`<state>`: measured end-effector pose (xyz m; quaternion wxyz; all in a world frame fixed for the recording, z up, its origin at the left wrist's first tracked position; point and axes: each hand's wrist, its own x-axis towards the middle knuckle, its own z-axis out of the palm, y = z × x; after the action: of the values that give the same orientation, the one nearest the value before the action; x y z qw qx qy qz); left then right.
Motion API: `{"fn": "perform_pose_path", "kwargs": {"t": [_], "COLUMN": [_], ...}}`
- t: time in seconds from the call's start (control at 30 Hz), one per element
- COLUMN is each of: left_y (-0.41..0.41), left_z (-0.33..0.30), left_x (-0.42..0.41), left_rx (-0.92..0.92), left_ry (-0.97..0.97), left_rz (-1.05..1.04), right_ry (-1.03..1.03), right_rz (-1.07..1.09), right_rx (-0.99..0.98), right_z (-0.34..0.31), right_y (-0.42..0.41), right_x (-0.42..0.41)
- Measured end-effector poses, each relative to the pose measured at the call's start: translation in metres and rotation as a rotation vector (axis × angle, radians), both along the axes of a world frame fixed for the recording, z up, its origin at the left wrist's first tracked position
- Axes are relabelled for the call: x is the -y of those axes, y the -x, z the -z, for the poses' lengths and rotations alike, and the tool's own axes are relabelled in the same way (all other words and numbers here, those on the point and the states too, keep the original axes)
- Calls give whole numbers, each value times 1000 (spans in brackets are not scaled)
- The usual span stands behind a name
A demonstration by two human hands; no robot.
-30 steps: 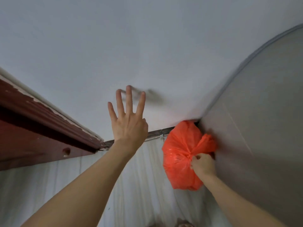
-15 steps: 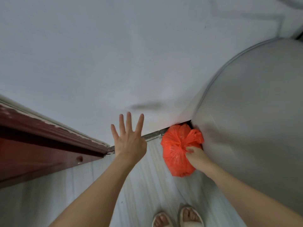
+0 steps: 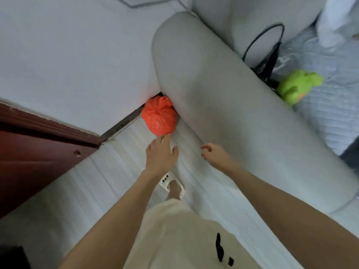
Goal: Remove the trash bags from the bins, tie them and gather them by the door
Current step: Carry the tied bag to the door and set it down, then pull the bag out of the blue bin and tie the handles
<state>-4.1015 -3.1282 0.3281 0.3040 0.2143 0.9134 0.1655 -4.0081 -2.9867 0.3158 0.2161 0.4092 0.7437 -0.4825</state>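
Head view, crinkled orange plastic bag point(image 3: 159, 117), knotted

No text, label, brand, number or sign can be read anywhere in the view. The black marks on the cream garment point(image 3: 194, 235), at about five o'clock, are too blurred to make out as letters.

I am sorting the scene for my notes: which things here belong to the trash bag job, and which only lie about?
Belongs to the job:
- tied orange trash bag, on the floor in the corner
- dark red door
- left hand, right hand, both holding nothing

Just lying about:
- grey sofa arm
- green plush toy
- black cable
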Motion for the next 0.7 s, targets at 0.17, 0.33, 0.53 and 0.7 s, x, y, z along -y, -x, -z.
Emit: {"fn": "perform_pose_path", "kwargs": {"t": [0.17,0.33,0.53,0.7], "left_y": [-173,-354,-540,-686], "left_z": [-24,-42,-83,-95], "left_x": [-51,-95,-146,-194], "left_rx": [137,189,164,150], "left_ry": [1,-12,-48,-49], "left_rz": [305,718,1169,1464], "right_ry": [42,44,5,-32], "right_rz": [394,907,1426,1742], "right_rx": [52,82,23,-53], "right_z": [-27,-58,-90,-99], "right_y": [-214,-439,-631,-764], "right_x": [3,27,58,65]}}
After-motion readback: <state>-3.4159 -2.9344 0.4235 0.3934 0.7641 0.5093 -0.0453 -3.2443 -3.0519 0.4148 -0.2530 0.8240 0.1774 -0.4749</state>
